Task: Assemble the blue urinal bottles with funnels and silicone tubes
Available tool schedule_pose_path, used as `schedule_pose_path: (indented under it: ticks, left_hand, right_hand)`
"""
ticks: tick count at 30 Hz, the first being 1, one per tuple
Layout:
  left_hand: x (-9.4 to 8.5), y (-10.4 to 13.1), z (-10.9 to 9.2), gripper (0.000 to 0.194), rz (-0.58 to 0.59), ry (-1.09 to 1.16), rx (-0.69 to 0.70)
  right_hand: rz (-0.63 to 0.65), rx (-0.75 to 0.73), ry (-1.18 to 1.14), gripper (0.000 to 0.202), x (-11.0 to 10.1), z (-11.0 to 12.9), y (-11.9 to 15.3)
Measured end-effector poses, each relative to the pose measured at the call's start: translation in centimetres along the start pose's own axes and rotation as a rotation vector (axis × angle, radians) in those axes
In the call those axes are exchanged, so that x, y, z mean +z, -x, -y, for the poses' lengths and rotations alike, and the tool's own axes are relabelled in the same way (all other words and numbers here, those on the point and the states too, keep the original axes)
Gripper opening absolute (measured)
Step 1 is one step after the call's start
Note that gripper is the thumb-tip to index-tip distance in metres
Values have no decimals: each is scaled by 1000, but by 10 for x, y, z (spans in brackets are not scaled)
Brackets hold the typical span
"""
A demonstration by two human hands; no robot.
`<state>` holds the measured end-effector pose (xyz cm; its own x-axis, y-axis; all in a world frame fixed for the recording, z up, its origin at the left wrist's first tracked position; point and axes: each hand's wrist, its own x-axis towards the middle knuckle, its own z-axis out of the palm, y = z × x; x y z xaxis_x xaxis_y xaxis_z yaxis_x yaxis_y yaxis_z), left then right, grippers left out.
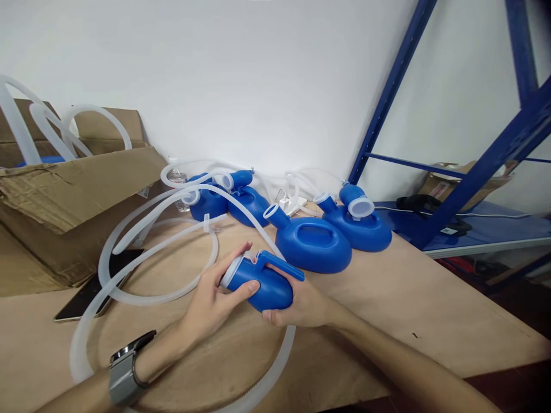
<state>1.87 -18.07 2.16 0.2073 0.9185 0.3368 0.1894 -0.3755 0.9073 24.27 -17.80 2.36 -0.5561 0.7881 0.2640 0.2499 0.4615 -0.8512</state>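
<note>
Both hands hold a blue plastic urinal cup tilted above the table, its white-rimmed mouth toward the left and its handle on top. My left hand is closed round the mouth end, thumb on the blue body. My right hand grips the rounded right end, with fingers partly hidden behind the cup and under its handle. Just beyond them stands a blue urinal bottle with an open white-lipped neck. A translucent hose runs below the hands; where it joins anything is hidden.
Behind are more blue bottles with cups on them and a coiled hose. A cardboard box holding hoses stands at left, near a dark tablet. Blue shelving rises at right, past the wooden table.
</note>
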Motion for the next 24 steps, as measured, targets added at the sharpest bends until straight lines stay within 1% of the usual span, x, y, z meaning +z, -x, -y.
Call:
schedule_pose_path:
  ticks: [3,6,9,11,13,14,15,16,17,18,19,20,21,22,23,24]
  left_hand:
    - [-2,1,3,68,23,-57,35]
    - [-3,-1,15,74,78,-82,61]
    - [-5,-4,30,83,190,-80,10]
    - [-7,-8,35,87,224,-101,-61]
    - [-11,-13,35,89,190,-133,-111]
    - [-14,-16,34,89,160,-145,-121]
    - [-17,-20,32,89,132,-152,-127]
    - [-22,-23,31,89,111,-159,-137]
    - [-27,-27,31,89,98,-172,-153]
    - [-32,-30,32,89,92,-194,-175]
    - [-37,-32,33,88,92,-223,-198]
    - [-41,-33,36,86,89,-256,-214]
    - [-44,-34,39,83,79,-294,-218]
    - [-45,-35,42,80,68,-339,-207]
    - [-45,-35,44,76,52,-388,-188]
    - [-45,-35,46,73,39,-437,-165]
  right_hand:
    - [8,-24,42,89,-1,-2,0]
    - [23,37,43,90,-6,-5,-4]
    - [46,102,-10,91,-11,-13,-9]
    - [49,124,-81,91,-14,-22,-14]
    - [8,131,-200,96,-14,-29,-18]
    - [-38,133,-251,101,-15,-32,-19]
    - [-103,133,-279,103,-15,-34,-20]
    - [-184,126,-266,101,-17,-34,-20]
    - [-269,103,-197,94,-19,-34,-20]
    - [-350,59,-73,82,-24,-33,-19]
    - [-414,-4,94,68,-29,-31,-18]
    - [-455,-72,286,54,-37,-30,-17]
    - [-478,-133,486,45,-45,-30,-16]
    - [-489,-173,671,40,-54,-31,-15]
    - [-508,-180,815,39,-63,-34,-15]
    - [-526,-154,918,43,-72,-38,-15]
